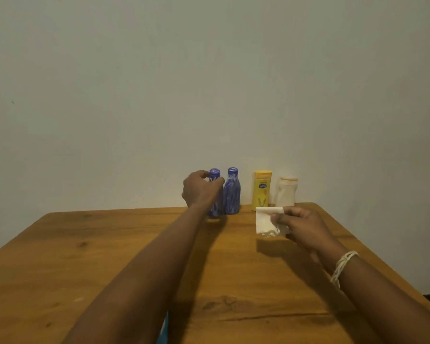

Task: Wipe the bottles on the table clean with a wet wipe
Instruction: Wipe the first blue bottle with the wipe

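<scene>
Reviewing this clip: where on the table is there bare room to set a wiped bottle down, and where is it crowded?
Bare wood lies left of the left hand along the table's far edge, and between the two forearms. It is crowded at the far edge: two blue bottles, a yellow bottle and a pale bottle stand in a row, with the right hand holding the wipe before them.

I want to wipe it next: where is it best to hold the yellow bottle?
Probably around its flat body just under the cap, from the front. The yellow bottle stands upright by the wall between a blue bottle and a pale bottle, so its front is freest.
</scene>
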Demonstrator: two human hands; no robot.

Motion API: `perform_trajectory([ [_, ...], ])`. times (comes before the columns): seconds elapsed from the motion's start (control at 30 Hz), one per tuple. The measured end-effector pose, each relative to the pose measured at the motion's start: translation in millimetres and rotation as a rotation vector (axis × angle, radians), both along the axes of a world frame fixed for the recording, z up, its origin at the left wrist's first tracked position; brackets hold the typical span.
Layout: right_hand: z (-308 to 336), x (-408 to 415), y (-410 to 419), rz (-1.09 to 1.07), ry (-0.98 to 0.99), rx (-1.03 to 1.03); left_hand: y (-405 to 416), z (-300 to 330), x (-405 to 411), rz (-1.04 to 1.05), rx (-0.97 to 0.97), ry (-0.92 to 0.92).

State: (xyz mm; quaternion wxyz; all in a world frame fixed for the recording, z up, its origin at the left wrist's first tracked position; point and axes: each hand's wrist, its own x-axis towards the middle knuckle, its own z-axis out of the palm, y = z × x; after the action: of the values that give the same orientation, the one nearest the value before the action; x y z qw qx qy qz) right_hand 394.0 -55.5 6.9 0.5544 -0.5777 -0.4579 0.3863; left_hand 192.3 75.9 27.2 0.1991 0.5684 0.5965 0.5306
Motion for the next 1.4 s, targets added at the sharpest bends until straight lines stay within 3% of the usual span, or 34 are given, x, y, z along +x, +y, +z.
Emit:
perform_trajectory([
  [0.1, 24, -10, -16, -0.026, 0.007, 0.041, -48, 12, 10, -0.117, 0.090, 0.015],
  [0.27, 97, -25, -41, -0.188, -0.437, 0.349, -152, 37, 20, -0.221, 0.179, 0.085],
  [0.4, 143, -50, -88, 0.113, -0.823, 0.304, -221, 53, 15, -0.190, 0.233, 0.074],
  [0.53, 154, -70, -135, 0.191, -0.944, 0.345, -259, 73, 1, -0.154, 0.246, 0.075],
  [1.03, 168, -69, -191, 0.225, -0.939, 0.546, -311, 105, -30, -0.211, 0.204, 0.057],
  [1.4, 139, -77, -185, 0.158, -0.700, 0.628, -292, 102, -27, -0.239, 0.044, -0.189],
])
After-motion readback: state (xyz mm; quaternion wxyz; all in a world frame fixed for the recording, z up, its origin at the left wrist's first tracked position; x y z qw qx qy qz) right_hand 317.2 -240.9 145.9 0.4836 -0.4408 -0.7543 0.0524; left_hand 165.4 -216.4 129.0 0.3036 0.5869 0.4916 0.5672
